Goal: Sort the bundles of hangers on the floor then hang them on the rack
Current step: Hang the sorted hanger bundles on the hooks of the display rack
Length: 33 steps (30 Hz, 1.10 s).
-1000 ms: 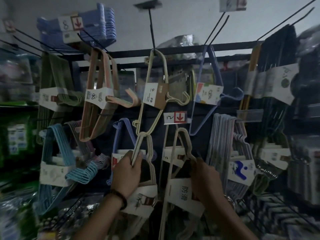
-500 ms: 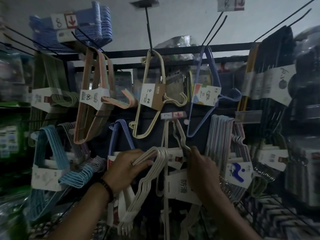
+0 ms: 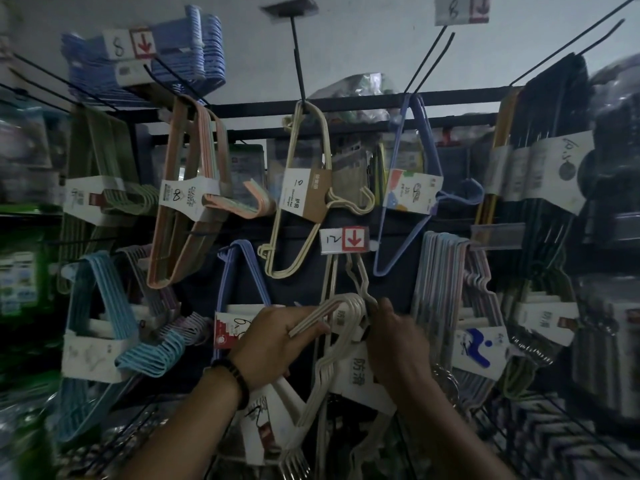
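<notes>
Cream wire hanger bundle [image 3: 322, 311], gripped by your left hand [image 3: 273, 344] mid-frame, needs hooking below the white "12" tag [image 3: 332, 240]; your right hand [image 3: 398, 344] has an unclear hold.

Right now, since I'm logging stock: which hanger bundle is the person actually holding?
The cream-white bundle under the "12" tag: the left hand grips its wires and the right hand touches its bend. The others just hang from pegs.

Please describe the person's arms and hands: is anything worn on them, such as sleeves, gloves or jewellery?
No sleeves and no gloves show. The left hand and the right hand are bare. The left wrist wears a dark beaded bracelet. I see no watch or ring.
</notes>
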### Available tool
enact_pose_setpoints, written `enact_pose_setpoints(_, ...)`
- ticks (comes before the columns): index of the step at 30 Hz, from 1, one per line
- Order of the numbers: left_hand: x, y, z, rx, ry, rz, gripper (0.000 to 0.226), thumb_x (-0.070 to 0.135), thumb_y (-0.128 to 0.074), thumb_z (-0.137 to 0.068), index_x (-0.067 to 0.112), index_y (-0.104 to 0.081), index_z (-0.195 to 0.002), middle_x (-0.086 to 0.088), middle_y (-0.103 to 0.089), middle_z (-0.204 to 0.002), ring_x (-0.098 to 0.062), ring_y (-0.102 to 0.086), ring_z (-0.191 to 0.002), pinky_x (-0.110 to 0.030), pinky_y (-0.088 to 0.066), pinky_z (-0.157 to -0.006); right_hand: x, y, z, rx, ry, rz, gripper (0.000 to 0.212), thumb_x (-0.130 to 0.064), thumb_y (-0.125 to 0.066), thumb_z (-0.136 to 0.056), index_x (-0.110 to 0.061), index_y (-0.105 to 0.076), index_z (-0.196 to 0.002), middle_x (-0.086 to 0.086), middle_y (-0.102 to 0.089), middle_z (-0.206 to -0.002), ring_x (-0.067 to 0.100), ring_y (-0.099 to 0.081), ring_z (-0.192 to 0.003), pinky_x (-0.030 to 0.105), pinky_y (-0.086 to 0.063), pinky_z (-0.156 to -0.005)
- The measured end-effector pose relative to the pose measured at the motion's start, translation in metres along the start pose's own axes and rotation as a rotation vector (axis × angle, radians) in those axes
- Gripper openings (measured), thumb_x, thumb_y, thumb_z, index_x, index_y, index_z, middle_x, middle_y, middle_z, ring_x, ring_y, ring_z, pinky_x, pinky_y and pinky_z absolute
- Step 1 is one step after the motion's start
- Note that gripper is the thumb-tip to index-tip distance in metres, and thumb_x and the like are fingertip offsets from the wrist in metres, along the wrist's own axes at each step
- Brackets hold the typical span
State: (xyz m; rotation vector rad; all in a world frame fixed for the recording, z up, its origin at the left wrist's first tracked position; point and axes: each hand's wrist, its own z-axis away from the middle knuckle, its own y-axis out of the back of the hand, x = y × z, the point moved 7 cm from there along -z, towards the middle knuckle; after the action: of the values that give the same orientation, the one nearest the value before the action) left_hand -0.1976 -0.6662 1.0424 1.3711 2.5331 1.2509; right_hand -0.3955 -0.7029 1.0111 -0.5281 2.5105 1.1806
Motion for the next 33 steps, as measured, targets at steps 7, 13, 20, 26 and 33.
enact_pose_setpoints(7,-0.018,-0.008,-0.005,0.024,0.103,-0.025,0.03,0.048,-0.055,-0.103,0.042,-0.069,-0.128,0.023,-0.076,-0.099,0.007,-0.069,-0.089,-0.022,-0.056,-0.077,-0.008,-0.027,-0.045,-0.064,0.041,0.009,0.013,-0.016,-0.052,-0.103,-0.013,-0.054,-0.116,0.006,-0.068,-0.096,0.02,-0.063,-0.072,0.03,-0.047,-0.059)
enact_pose_setpoints(13,-0.033,-0.013,-0.006,0.084,0.216,-0.003,0.023,0.042,-0.057,-0.104,0.042,-0.071,-0.122,0.026,-0.071,-0.088,0.013,-0.065,-0.08,-0.005,-0.044,-0.066,-0.01,-0.065,-0.089,-0.127,0.109,0.127,0.02,-0.009,-0.049,-0.104,-0.004,-0.063,-0.117,0.016,-0.066,-0.121,0.034,-0.068,-0.108,0.039,-0.054,-0.083)
enact_pose_setpoints(20,-0.055,-0.027,0.001,0.08,0.299,-0.051,0.025,0.047,-0.056,-0.103,0.041,-0.071,-0.123,0.012,-0.077,-0.096,0.003,-0.068,-0.087,-0.01,-0.05,-0.074,0.004,-0.092,-0.119,-0.168,0.067,0.209,0.025,-0.012,-0.053,-0.104,-0.007,-0.062,-0.127,0.013,-0.061,-0.135,0.032,-0.063,-0.123,0.039,-0.053,-0.095)
enact_pose_setpoints(26,-0.056,-0.03,0.002,0.15,0.34,-0.008,0.021,0.043,-0.056,-0.104,0.04,-0.073,-0.113,0.009,-0.076,-0.085,0.004,-0.066,-0.077,-0.011,-0.045,-0.064,0.015,-0.093,-0.122,-0.196,0.037,0.186,0.024,-0.018,-0.052,-0.105,-0.008,-0.064,-0.124,0.013,-0.065,-0.129,0.03,-0.067,-0.116,0.042,-0.06,-0.09)
enact_pose_setpoints(33,-0.054,-0.03,0.004,0.294,0.383,0.097,0.016,0.044,-0.052,-0.105,0.05,-0.065,-0.097,-0.012,-0.076,-0.09,-0.02,-0.069,-0.084,-0.032,-0.054,-0.074,0.023,-0.034,-0.076,-0.089,0.025,-0.156,0.029,-0.037,-0.042,-0.105,-0.019,-0.061,-0.093,0.007,-0.071,-0.093,0.026,-0.069,-0.08,0.036,-0.056,-0.068)
